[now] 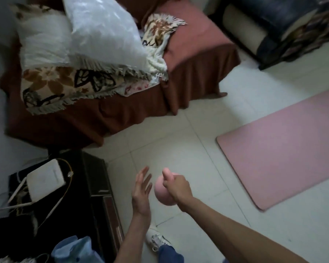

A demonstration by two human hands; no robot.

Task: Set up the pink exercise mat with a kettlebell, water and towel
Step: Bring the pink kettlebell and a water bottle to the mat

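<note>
A pink kettlebell [162, 192] hangs above the tiled floor at bottom centre, its handle gripped by my right hand [178, 187]. My left hand [141, 188] is just left of it, flat with fingers spread, holding nothing and not touching the bell. The pink exercise mat [285, 152] lies flat on the floor to the right, running off the right edge of the view. I see no water bottle or towel that I can identify.
A sofa with a brown cover [106, 112], patterned blankets and white pillows [103, 31] fills the upper left. A dark low cabinet [101, 190] with a white device [45, 181] and cables stands at lower left. A dark couch [273, 25] is at top right. My shoe [156, 239] is below.
</note>
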